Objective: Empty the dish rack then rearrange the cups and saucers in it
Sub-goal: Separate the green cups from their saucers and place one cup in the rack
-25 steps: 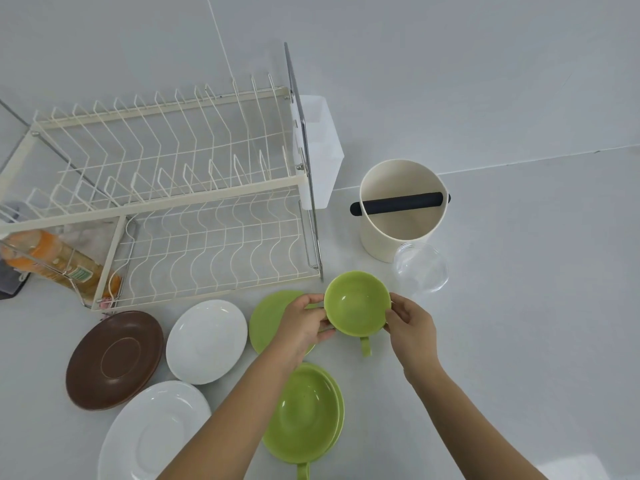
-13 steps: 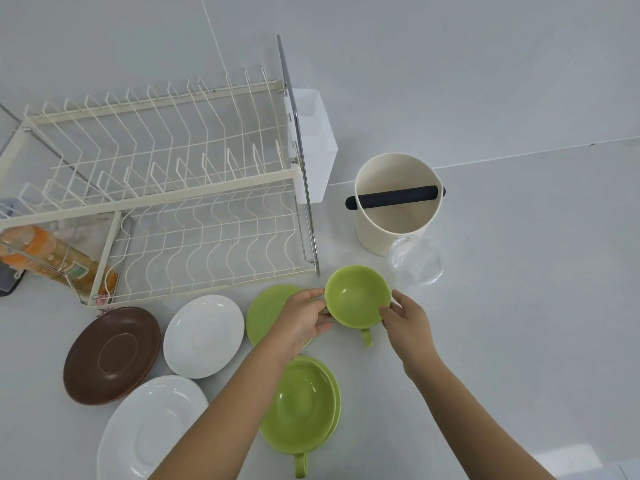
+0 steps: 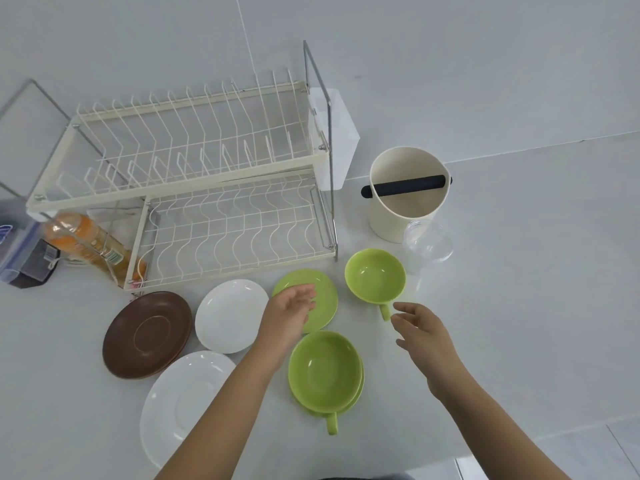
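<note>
The cream two-tier wire dish rack [image 3: 194, 202] stands with nothing in it. In front of it on the white counter lie a brown saucer [image 3: 147, 336], two white saucers [image 3: 230, 315] [image 3: 180, 403] and a green saucer [image 3: 323, 299]. A green cup [image 3: 375, 280] stands alone, handle toward me. Another green cup [image 3: 325, 370] sits on a green saucer closer to me. My left hand [image 3: 289, 311] hovers open over the green saucer. My right hand [image 3: 422, 332] is open just right of the lone cup's handle, not touching it.
A cream canister with a black bar [image 3: 407, 194] stands right of the rack, with a clear plastic cup [image 3: 429, 245] against it. A white cutlery holder [image 3: 341, 147] hangs on the rack's right end. An orange bottle [image 3: 90, 244] lies under the rack's left side.
Both hands held the lone green cup a moment ago. They have let it go on the counter and pulled back, fingers apart.
</note>
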